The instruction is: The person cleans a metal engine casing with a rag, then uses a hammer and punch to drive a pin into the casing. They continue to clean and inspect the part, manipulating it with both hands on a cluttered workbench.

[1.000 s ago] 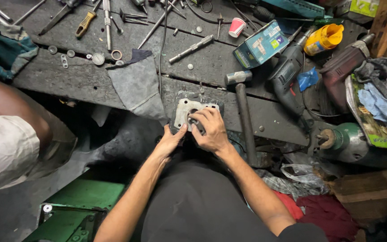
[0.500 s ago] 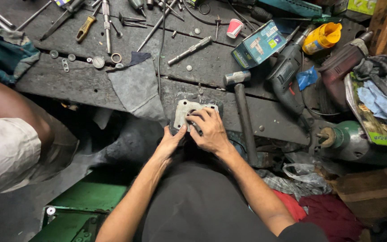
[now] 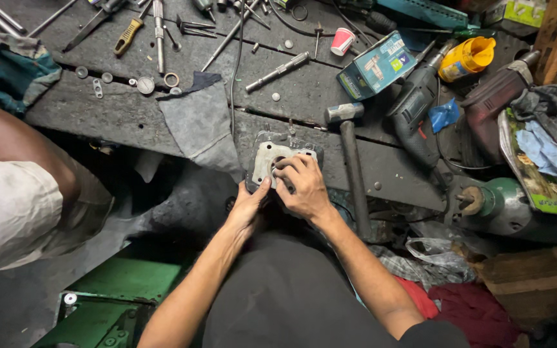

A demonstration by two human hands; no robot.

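Metal plate (image 3: 272,161), a pale grey flat casting with a round opening near its middle, lay at the near edge of the dark counter (image 3: 381,167), seated on a darker housing whose rim showed just beyond it. The plate serves as the landmark for everything else. Its longer side seemed to run away from the person, though the hands covered enough of it that this was uncertain.

Left hand (image 3: 247,207) sat at the plate's near left corner, thumb pressed up against the edge, the remaining fingers curled under and out of sight; it steadied the part rather than clenching it. Right hand (image 3: 302,187) lay over the plate's right half, fingertips (image 3: 281,169) bent down at the round opening. Whether they pinched some small piece there or only pressed on the rim could not be told. The right hand was the nearer one to the opening; the plate lay straight ahead of both wrists.

Right of the plate, a hammer (image 3: 351,161) rested with its handle running towards the person, just beside the right hand but apart from it. Further right lay a dark power drill (image 3: 414,113). Left of the plate a grey rag (image 3: 201,125) hung over the counter edge. Another person's leg in pale shorts (image 3: 14,200) stood well to the left.

The plate's underside, its right edge and the housing beneath were hidden.
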